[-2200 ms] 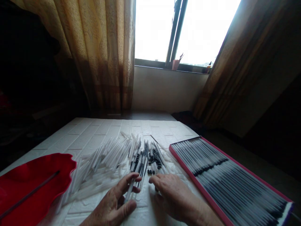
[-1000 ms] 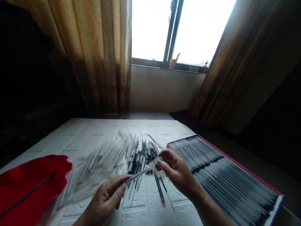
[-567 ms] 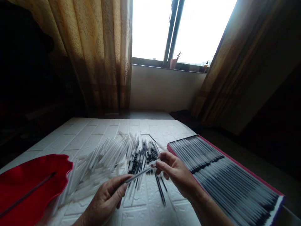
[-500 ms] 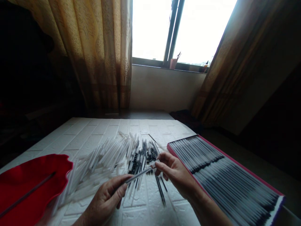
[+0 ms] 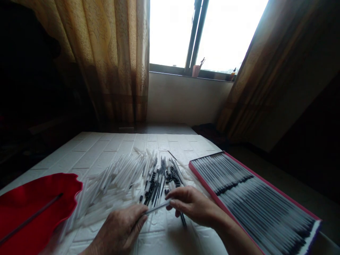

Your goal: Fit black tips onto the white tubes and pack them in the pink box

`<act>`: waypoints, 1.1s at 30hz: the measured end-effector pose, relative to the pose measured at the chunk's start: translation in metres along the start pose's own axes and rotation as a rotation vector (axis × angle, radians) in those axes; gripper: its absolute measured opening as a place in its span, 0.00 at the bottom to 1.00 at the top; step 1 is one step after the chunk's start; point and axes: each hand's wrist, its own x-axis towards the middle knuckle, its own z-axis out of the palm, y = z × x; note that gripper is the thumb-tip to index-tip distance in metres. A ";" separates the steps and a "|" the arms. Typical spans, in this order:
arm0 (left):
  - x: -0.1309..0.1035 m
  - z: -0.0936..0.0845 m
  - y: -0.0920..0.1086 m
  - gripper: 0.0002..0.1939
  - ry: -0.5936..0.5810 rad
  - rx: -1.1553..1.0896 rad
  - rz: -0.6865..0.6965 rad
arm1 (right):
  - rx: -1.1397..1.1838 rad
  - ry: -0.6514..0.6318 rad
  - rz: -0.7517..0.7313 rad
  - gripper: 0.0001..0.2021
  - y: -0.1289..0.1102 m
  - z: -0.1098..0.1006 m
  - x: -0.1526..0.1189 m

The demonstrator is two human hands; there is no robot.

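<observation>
A slim, pale translucent pen tube (image 5: 157, 208) spans the gap between my two hands, low in the middle of the view. My left hand (image 5: 120, 226) is closed round its left end. At its right end, the thumb and forefinger of my right hand (image 5: 195, 207) pinch it. Just beyond the hands lie dark refills and small black parts (image 5: 156, 184). Many clear tubes (image 5: 124, 173) are heaped to their left. Some dark refills pass under my right hand, which hides part of them.
A red-edged box (image 5: 247, 198) filled with rows of pens lies at the right. On the left, a red scalloped tray (image 5: 58, 191) holds one long thin rod. The white brick-patterned table (image 5: 87, 148) reaches back towards a window and curtains (image 5: 117, 71).
Both hands have moved slightly down and nearer the table's front, with the tube between them. My right hand has turned flatter and covers more of the dark refills.
</observation>
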 end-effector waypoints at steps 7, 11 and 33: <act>-0.003 0.004 -0.007 0.11 -0.068 0.177 0.068 | -0.256 -0.195 0.066 0.08 0.006 -0.007 -0.005; -0.003 0.003 -0.008 0.11 -0.090 0.177 0.070 | -0.162 -0.217 0.073 0.10 0.012 -0.005 0.001; -0.008 0.014 -0.021 0.09 -0.012 0.137 0.085 | -0.020 -0.192 0.101 0.11 0.021 0.001 0.011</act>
